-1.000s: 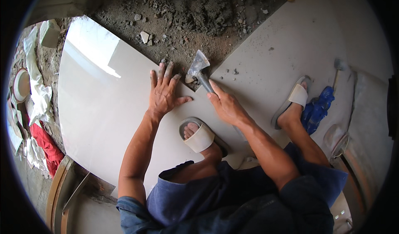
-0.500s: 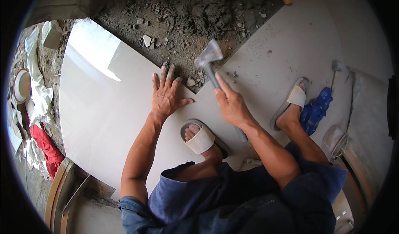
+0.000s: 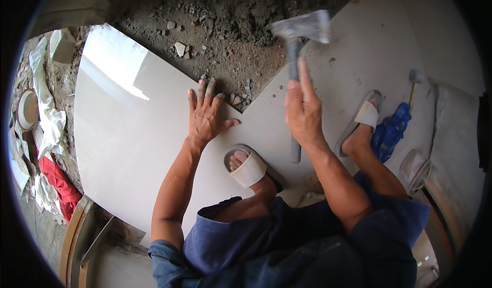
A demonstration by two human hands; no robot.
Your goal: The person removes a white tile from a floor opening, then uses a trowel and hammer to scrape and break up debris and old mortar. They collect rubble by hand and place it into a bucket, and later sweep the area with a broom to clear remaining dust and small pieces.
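My left hand [image 3: 204,118] lies flat with spread fingers on a large pale glossy floor tile [image 3: 130,150], near its corner. Its fingertips reach the tile's edge beside the bare mortar bed [image 3: 230,57]. Gripped around its grey handle, a hatchet [image 3: 293,57] is raised in my right hand [image 3: 305,113], index finger stretched along the handle. The metal head flares like an axe blade and is smeared by motion. It hangs apart from the surface, over the border between the mortar and the right-hand tiles [image 3: 359,57].
My sandalled feet rest on the tiles, one sandal [image 3: 248,169] between my arms. A blue crumpled bag [image 3: 392,132] and a light-handled tool [image 3: 413,91] lie at right. Red cloth [image 3: 57,185], white sacking [image 3: 51,121] and a round container [image 3: 27,109] sit at left. Tile chips [image 3: 180,49] dot the mortar.
My right hand has swung the hatchet up and to the right, away from the tile corner. My left hand stays in place on the tile.
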